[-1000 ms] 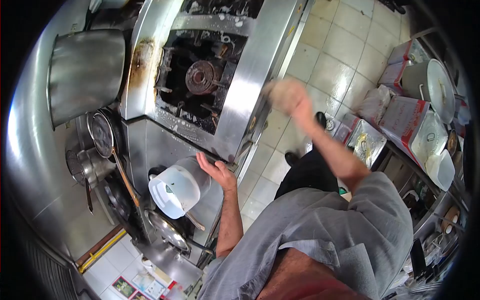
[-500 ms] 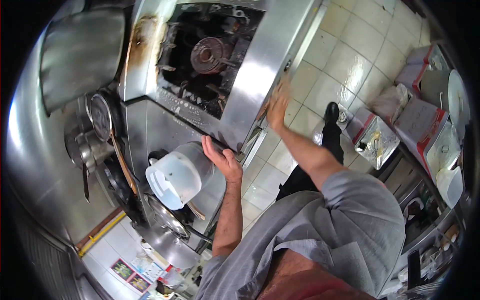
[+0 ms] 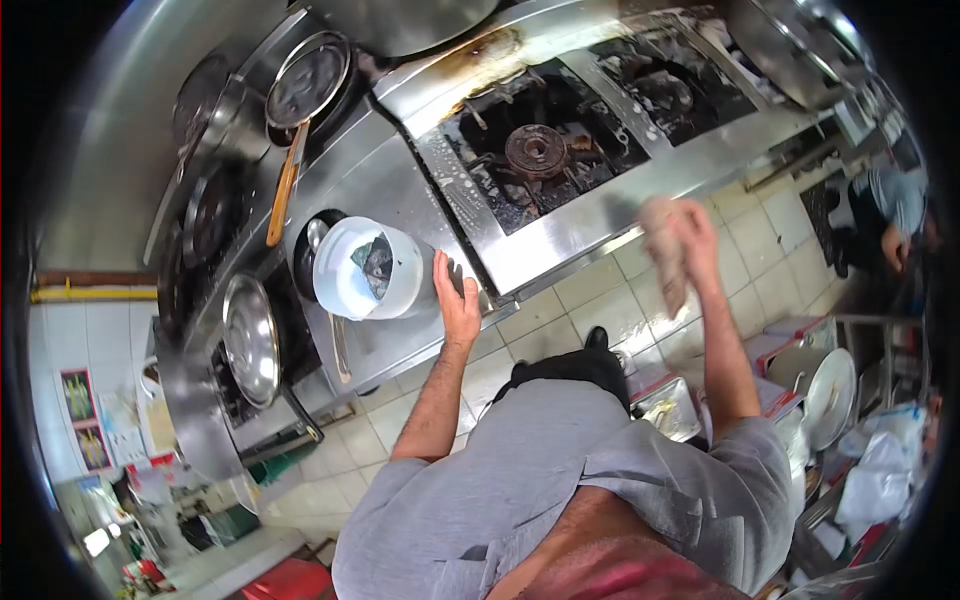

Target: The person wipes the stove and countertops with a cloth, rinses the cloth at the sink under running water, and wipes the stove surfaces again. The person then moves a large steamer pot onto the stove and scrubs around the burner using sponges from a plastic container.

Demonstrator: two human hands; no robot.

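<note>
My left hand (image 3: 458, 308) has its fingers spread, the palm side against or very near a translucent plastic container (image 3: 405, 275). That container stands on the steel counter (image 3: 385, 180), with liquid and a dark item inside. To the right, in front of the stove's steel edge, my right hand (image 3: 698, 245) is closed on a brownish cloth (image 3: 664, 258) that hangs down, blurred by motion. Beyond the hands lies the stove, with a rusty burner (image 3: 537, 151) among dark, wet-looking grates. White suds dot the steel beside it.
A strainer with a wooden handle (image 3: 282, 205) and a round metal lid (image 3: 251, 340) lie left of the container. A large pot (image 3: 790, 50) is at the upper right. Another person (image 3: 893, 205) is at the far right. Boxes and a lidded pot (image 3: 828, 398) stand behind me.
The view has swung, bringing the second burner and the other person into sight. My right hand has lifted away from the stove's front edge with the cloth. My left hand remains beside the container.
</note>
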